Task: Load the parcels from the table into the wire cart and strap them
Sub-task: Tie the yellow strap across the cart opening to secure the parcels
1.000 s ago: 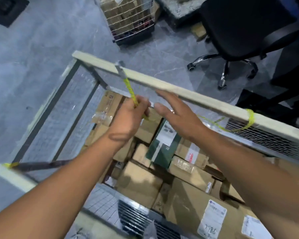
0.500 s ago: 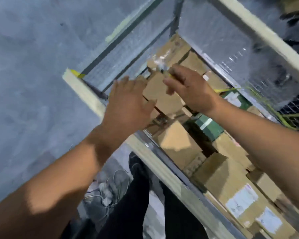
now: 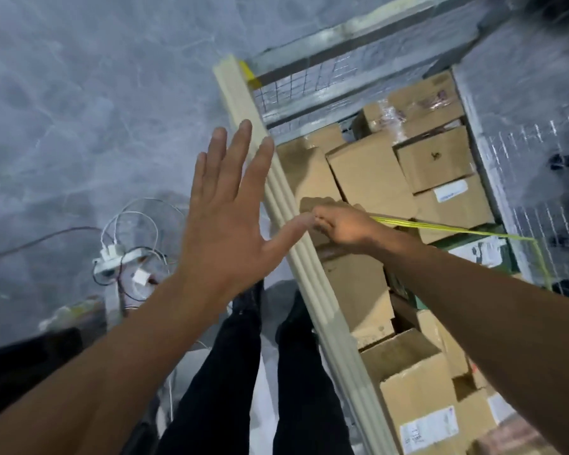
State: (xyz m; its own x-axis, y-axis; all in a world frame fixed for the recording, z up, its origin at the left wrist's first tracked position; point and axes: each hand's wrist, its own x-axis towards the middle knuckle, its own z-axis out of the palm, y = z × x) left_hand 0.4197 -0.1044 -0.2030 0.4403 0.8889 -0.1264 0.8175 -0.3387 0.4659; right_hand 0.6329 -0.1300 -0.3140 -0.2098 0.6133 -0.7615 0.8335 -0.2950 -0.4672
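Strapping, not loading, to judge from the scene. Inside the wire cart (image 3: 309,80), cardboard parcels (image 3: 372,178) packed close and stacked up towards the cream-padded near rail (image 3: 322,310). No table in view, so no telling whether more parcels wait outside.

Across the top of the load, one yellow strap (image 3: 440,226), taut from a downward bend at the far mesh wall (image 3: 539,198) to the right hand (image 3: 342,224). Right hand: fingers curled, pinching the strap's near end just inside the near rail. Left hand (image 3: 224,218): flat and spread, gripping nothing, raised over the rail, thumb tip just beside the right fingertips; touching or not, impossible to tell.

No knot, hook or buckle visible at the near end, so probably not yet fastened there. Left to do, as a judgement: bringing the strap end over or round the near rail and tying it off, then perhaps further straps over the boxes nearer the camera, bare of any strap in this view.

On the floor beside the cart, a white power strip (image 3: 115,254) with tangled cables, close to the person's dark-trousered legs (image 3: 230,372).
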